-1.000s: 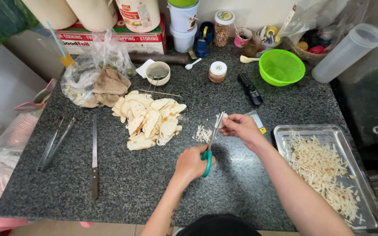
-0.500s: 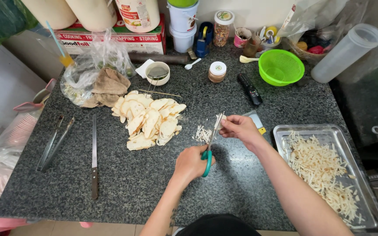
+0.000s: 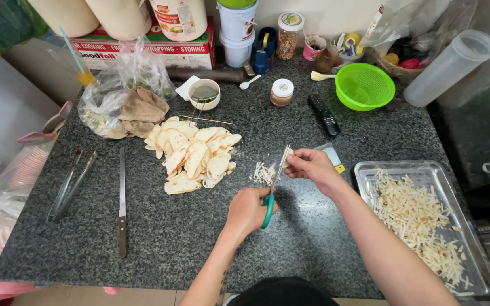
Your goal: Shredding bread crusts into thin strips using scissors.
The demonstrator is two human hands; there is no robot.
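Note:
My left hand (image 3: 247,210) grips green-handled scissors (image 3: 275,184) with the blades pointing away from me over the dark granite counter (image 3: 199,238). My right hand (image 3: 308,165) pinches a small pale slice at the blade tips. A little heap of thin cut strips (image 3: 263,173) lies just left of the blades. A pile of flat pale slices (image 3: 194,153) sits further left. A metal tray (image 3: 455,187) at my right holds many cut strips.
A long knife (image 3: 122,204) and metal tongs (image 3: 70,186) lie at the left. A green strainer bowl (image 3: 364,86), a black remote (image 3: 324,114), a small jar (image 3: 282,92), a white cup (image 3: 205,94) and a plastic bag with a cloth (image 3: 134,102) stand toward the back.

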